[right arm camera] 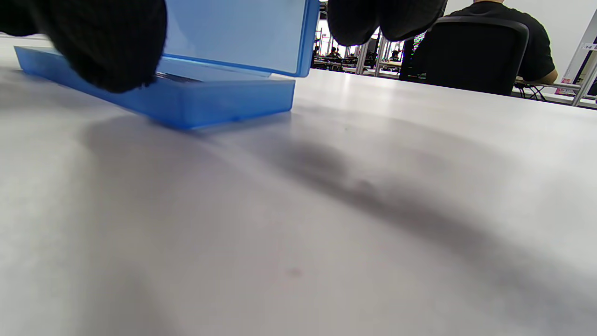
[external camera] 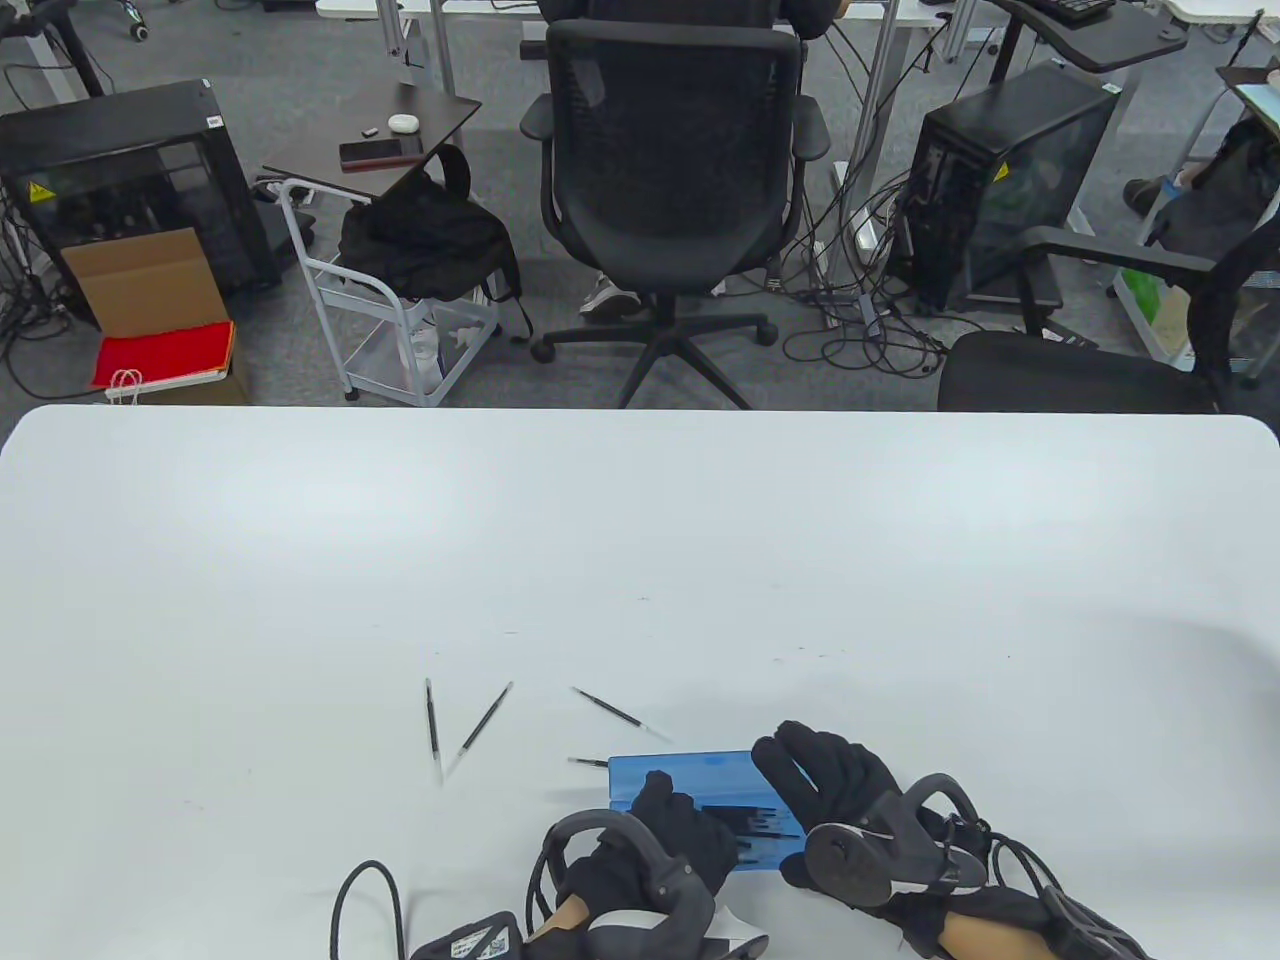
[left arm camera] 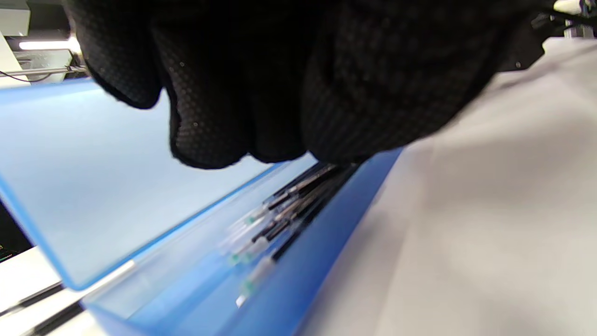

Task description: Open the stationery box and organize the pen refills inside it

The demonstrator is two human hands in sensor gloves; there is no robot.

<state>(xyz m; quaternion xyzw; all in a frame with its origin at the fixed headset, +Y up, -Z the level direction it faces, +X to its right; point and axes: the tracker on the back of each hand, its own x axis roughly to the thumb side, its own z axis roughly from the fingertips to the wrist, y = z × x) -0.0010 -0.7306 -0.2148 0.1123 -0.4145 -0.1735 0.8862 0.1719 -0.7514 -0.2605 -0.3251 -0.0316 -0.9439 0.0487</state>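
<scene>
A blue stationery box lies near the table's front edge with its lid raised partway. My right hand holds the lid up, fingers over its far edge and thumb low in front of the base. My left hand reaches into the box, and its curled fingers sit on the near ends of a bundle of black pen refills lying inside. Several loose refills lie on the table to the left: one, another, a third.
A short refill end pokes out beside the box's left end. The white table stretches far behind the box. Beyond its far edge stand office chairs, a small cart and computer cases.
</scene>
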